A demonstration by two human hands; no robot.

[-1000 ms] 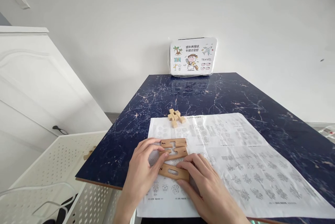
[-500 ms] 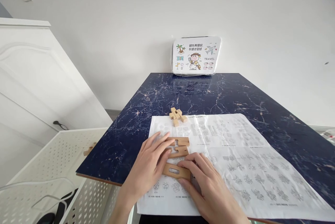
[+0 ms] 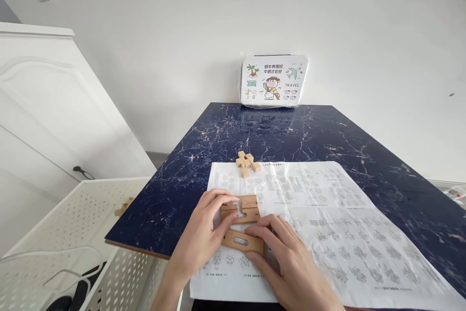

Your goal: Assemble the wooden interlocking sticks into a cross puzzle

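Observation:
My left hand grips two notched wooden pieces by their left part, fingers at the far edge and thumb at the near edge. The far piece and the near piece lie side by side, long edges together, their cutouts forming an opening in the middle. Closer to me lies a wooden piece with an oval slot. My right hand holds its right end between thumb and fingers. All three rest on a printed diagram sheet, and the fingers hide parts of them.
A cluster of small wooden blocks sits at the sheet's far edge. On the dark blue marbled table, a white cartoon-printed case leans against the wall. A white perforated shelf with cables stands at left.
My left hand has drawn the two notched pieces together; the gap between them has closed and they sit slightly further left. My right hand still holds the slotted piece, which is slightly lower in view.

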